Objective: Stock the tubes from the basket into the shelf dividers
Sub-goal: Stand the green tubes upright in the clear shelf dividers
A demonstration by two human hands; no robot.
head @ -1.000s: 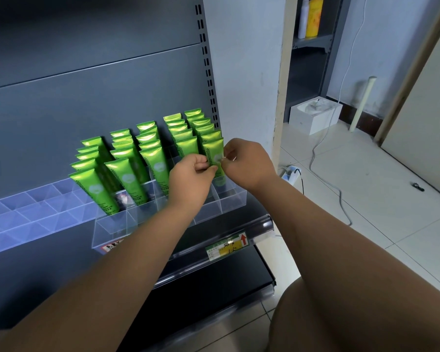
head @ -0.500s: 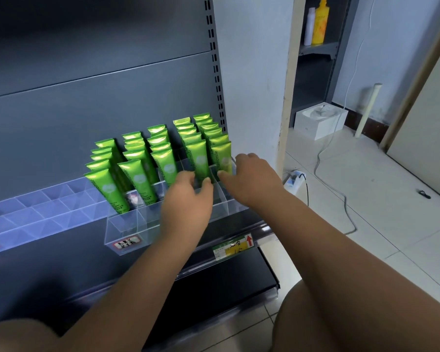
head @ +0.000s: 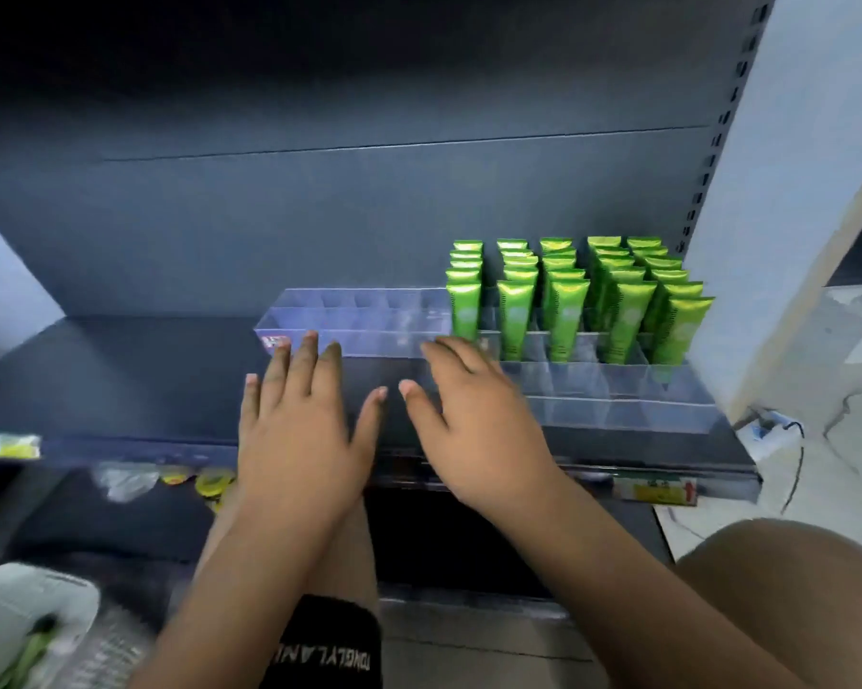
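Both hands have come off the front tube of the rightmost column, where they were pinching a second ago, and have shifted left along the shelf [head: 121, 380]; the view has swung left with them. Left hand [head: 295, 430] and right hand [head: 473, 430] now lie side by side, apart, palms down, fingers straight and spread, holding nothing. Left fingertips reach the front wall of the left divider tray [head: 359, 315]; contact cannot be resolved, as the frame is motion-blurred. Right fingertips lie just beside the front-left tube. Green tubes [head: 563, 300] stand upright, crimped end up, in five columns in the back rows of the right divider tray [head: 618, 405]; its front rows hold nothing. Left divider tray: every visible cell unfilled. Basket [head: 21, 619]: pale container at lower left, below shelf level, blurred, with something green inside. Taken to be the supply; count not readable. Judgement: stocking is partly done, with roughly the rear of one tray filled. Remaining are that tray's front cells and the whole left divider tray, if supply allows. With both hands empty, no tube is in transit at this moment.
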